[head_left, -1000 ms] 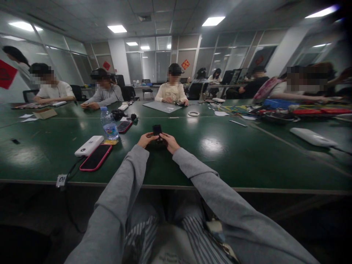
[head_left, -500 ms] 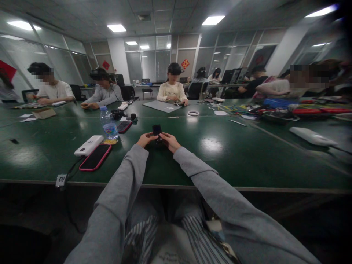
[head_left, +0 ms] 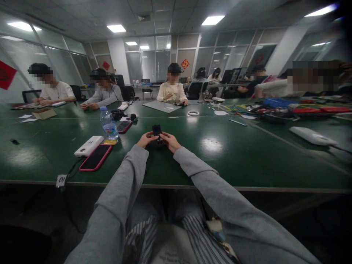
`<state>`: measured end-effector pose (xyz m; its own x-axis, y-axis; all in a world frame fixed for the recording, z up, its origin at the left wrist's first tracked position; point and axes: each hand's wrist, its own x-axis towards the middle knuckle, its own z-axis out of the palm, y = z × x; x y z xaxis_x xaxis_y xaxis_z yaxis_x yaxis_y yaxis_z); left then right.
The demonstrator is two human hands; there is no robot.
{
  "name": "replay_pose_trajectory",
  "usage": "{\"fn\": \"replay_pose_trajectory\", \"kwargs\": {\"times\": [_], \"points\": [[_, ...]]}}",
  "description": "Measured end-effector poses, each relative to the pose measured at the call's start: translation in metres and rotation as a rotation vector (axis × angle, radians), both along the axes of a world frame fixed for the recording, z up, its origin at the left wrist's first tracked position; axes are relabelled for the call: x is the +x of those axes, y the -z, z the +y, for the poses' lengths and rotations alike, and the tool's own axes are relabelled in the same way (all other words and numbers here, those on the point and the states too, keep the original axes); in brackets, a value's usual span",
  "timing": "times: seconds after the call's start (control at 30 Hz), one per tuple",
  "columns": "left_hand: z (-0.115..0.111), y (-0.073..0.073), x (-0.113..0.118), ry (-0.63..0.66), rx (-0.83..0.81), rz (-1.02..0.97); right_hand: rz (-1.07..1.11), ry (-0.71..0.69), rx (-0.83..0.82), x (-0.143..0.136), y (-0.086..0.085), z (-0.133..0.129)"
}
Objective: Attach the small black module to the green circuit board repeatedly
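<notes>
A small black device (head_left: 156,130) with a square upper part is held between my two hands, just above the green table (head_left: 176,168). My left hand (head_left: 146,139) grips its left side, thumb toward the middle. On the right side, my right hand (head_left: 171,141) pinches it with thumb and fingers. The lower part of the device is partly hidden by my fingers, and its details are too small to make out.
To the left are a water bottle (head_left: 109,124), a white power bank (head_left: 88,146) and a pink-edged phone (head_left: 95,157). A white ring (head_left: 193,113) lies further back; another white device (head_left: 312,136) sits right. Several people sit across the table.
My hands and the black device have barely moved. Across the table, the person in the light yellow top has raised a hand a little, and people at the right have shifted.
</notes>
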<state>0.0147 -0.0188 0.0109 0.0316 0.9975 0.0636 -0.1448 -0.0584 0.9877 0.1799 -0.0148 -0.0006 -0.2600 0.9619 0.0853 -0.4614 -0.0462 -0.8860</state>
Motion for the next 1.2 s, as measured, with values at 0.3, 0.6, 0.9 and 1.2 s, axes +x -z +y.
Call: {"fn": "replay_pose_trajectory", "kwargs": {"times": [0.3,0.6,0.9,1.2], "points": [[0.010,0.010,-0.004,0.024,0.013,0.046,0.012,0.010,0.020,-0.001,-0.001,-0.001],[0.008,0.009,-0.003,0.062,0.038,0.015,0.009,0.016,0.043,-0.001,-0.003,-0.002],[0.005,0.004,-0.002,0.028,0.030,-0.006,0.021,-0.002,0.041,0.000,0.000,0.001],[-0.005,-0.006,0.000,-0.010,-0.010,-0.026,-0.019,0.008,0.011,-0.001,0.001,0.002]]}}
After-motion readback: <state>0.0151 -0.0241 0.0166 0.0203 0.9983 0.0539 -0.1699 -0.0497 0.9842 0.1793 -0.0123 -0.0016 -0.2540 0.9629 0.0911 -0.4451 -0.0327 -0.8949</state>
